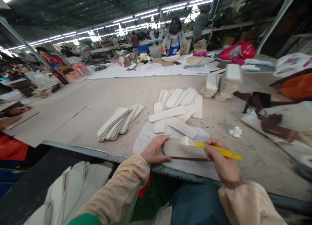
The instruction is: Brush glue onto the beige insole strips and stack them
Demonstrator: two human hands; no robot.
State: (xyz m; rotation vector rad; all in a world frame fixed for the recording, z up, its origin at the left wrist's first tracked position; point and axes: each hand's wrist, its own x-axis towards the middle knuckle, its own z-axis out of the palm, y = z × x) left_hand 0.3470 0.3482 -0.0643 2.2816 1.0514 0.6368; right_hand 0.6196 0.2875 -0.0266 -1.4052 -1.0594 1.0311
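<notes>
My right hand [224, 161] is closed around the yellow handle of a brush [219, 149]. The brush's white-coated bristles rest on the top of a stack of grey-brown, round-cornered strips [179, 149] at the table's front edge. Around the left end of that stack, my left hand [156, 150] has its thumb and fingers closed. Just beyond lies a loose pile of white strips [180, 101], some crossing each other on a white sheet [141, 141]. To the left, more white strips [119, 121] are fanned out.
Stacks of light pieces [230, 80] stand at the back right, near a crumpled white scrap [235, 131]. More strips [78, 186] lie on a dark surface at lower left. A co-worker in a blue apron [175, 48] sits opposite; another person's hands [18, 111] show at left.
</notes>
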